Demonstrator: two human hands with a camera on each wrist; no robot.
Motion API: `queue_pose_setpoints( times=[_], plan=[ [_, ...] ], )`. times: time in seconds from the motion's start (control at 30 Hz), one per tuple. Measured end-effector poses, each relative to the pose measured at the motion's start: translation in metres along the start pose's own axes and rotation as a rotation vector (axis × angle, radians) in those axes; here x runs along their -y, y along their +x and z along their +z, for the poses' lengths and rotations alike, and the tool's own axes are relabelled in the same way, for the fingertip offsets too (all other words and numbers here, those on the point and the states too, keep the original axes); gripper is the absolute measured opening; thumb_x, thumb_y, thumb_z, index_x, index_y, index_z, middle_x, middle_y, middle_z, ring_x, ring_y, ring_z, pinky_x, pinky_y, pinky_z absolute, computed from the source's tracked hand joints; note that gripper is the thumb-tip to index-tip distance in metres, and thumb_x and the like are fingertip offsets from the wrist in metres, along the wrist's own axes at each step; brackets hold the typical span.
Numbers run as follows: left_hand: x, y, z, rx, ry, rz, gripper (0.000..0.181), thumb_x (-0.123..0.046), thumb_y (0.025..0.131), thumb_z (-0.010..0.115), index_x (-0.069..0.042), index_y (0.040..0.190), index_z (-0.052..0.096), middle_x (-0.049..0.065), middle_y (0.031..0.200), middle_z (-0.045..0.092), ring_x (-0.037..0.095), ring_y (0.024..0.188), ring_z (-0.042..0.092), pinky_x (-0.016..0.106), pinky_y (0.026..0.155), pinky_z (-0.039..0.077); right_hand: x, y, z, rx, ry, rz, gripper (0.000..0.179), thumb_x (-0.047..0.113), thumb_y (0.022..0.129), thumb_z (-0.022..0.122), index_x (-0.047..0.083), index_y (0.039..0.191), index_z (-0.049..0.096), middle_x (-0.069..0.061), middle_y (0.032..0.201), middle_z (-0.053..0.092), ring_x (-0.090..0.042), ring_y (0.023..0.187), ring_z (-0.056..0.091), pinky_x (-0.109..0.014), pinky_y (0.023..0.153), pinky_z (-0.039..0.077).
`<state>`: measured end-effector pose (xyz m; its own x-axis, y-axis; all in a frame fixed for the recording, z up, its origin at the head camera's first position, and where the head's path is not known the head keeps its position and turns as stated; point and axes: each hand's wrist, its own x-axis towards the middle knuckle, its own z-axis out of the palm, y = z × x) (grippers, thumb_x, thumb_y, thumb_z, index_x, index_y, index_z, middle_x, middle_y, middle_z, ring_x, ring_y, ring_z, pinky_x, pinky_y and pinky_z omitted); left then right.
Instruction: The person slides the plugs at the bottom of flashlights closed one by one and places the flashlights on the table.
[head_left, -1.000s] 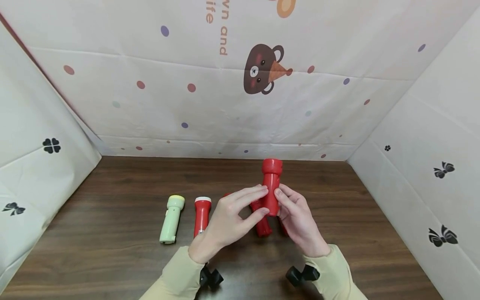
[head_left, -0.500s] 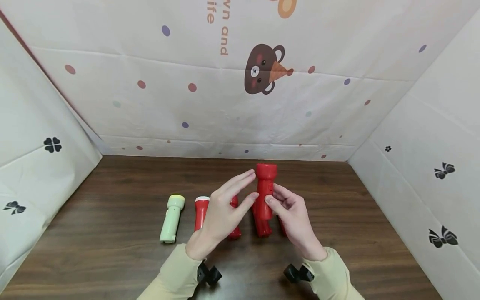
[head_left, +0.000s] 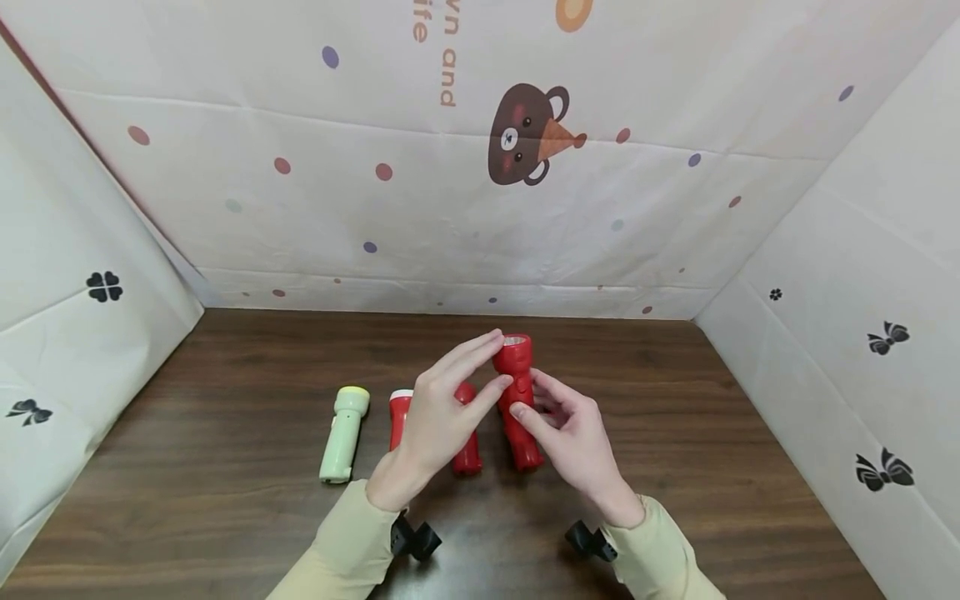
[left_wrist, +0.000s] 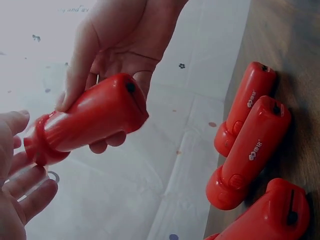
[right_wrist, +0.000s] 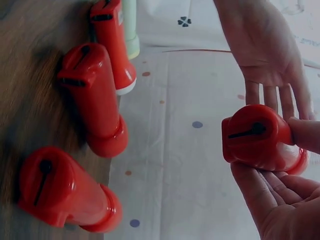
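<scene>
A red flashlight [head_left: 514,360] is held up off the table by my right hand [head_left: 573,433], thumb on one side and fingers on the other. In the left wrist view the held flashlight [left_wrist: 90,117] shows its tail end with a dark slot. My left hand [head_left: 438,408] is beside the flashlight's head with its fingers extended; whether they touch it I cannot tell. Below, a red flashlight [head_left: 525,454] lies on the table, partly covered by the held one. Another red flashlight [head_left: 467,450] and a white-rimmed red flashlight [head_left: 400,414] lie partly behind my left hand.
A pale green flashlight [head_left: 342,442] with a yellow rim lies at the left of the row on the dark wooden table [head_left: 247,433]. White printed sheets [head_left: 435,217] stand along the back and both sides.
The held flashlight has moved left and slightly down with my right hand, its lens end now tipped into view. My left hand's fingers have come off the barrel and shifted left.
</scene>
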<state>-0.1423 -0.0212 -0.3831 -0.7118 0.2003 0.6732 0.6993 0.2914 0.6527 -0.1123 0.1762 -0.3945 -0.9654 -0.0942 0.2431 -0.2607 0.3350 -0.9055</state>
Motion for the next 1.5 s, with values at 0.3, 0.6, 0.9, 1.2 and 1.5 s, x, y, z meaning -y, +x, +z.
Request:
queue_pose_setpoints(
  times=[0.3,0.6,0.9,1.2,1.5],
  plan=[
    [-0.003,0.006,0.003,-0.003,0.053,0.017,0.047,-0.012,0.09,0.083,-0.012,0.136,0.071,0.008,0.139,0.072,0.023,0.128,0.07,0.037,0.102,0.061,0.004,0.002,-0.006,-0.063,-0.21,-0.093,0.052,0.01,0.092,0.081,0.003,0.14,0.065,-0.013,0.117,0.08,-0.026,0.099,0.077,-0.024,0.083,0.064],
    [-0.006,0.019,0.007,0.073,0.104,0.048,0.042,-0.014,0.09,0.083,-0.012,0.131,0.073,0.006,0.131,0.075,0.019,0.121,0.073,0.034,0.101,0.062,0.004,0.001,-0.02,-0.089,-0.315,-0.124,0.052,0.009,0.088,0.084,0.004,0.137,0.067,-0.012,0.115,0.079,-0.025,0.096,0.078,-0.035,0.082,0.068],
    [-0.005,0.033,0.021,0.178,0.175,0.102,0.04,-0.012,0.091,0.082,-0.011,0.13,0.073,0.005,0.127,0.075,0.018,0.117,0.073,0.032,0.098,0.063,-0.003,0.0,-0.04,-0.105,-0.365,-0.134,0.048,0.009,0.086,0.087,0.005,0.131,0.07,-0.01,0.108,0.08,-0.023,0.095,0.077,-0.032,0.081,0.067],
    [-0.005,0.048,0.043,0.31,0.192,0.055,0.04,-0.015,0.094,0.079,-0.012,0.133,0.072,0.005,0.131,0.074,0.019,0.117,0.073,0.032,0.1,0.063,-0.005,-0.001,-0.059,-0.102,-0.452,-0.043,0.049,0.014,0.087,0.086,0.003,0.132,0.069,-0.014,0.11,0.079,-0.024,0.093,0.077,-0.035,0.079,0.067],
    [0.006,0.065,0.067,0.485,0.215,-0.031,0.04,-0.019,0.097,0.076,-0.01,0.135,0.07,0.005,0.132,0.074,0.02,0.121,0.071,0.034,0.105,0.06,-0.015,0.002,-0.076,-0.072,-0.519,0.069,0.05,0.023,0.089,0.086,0.003,0.132,0.069,-0.015,0.111,0.079,-0.023,0.088,0.079,-0.024,0.073,0.065]
  ],
)
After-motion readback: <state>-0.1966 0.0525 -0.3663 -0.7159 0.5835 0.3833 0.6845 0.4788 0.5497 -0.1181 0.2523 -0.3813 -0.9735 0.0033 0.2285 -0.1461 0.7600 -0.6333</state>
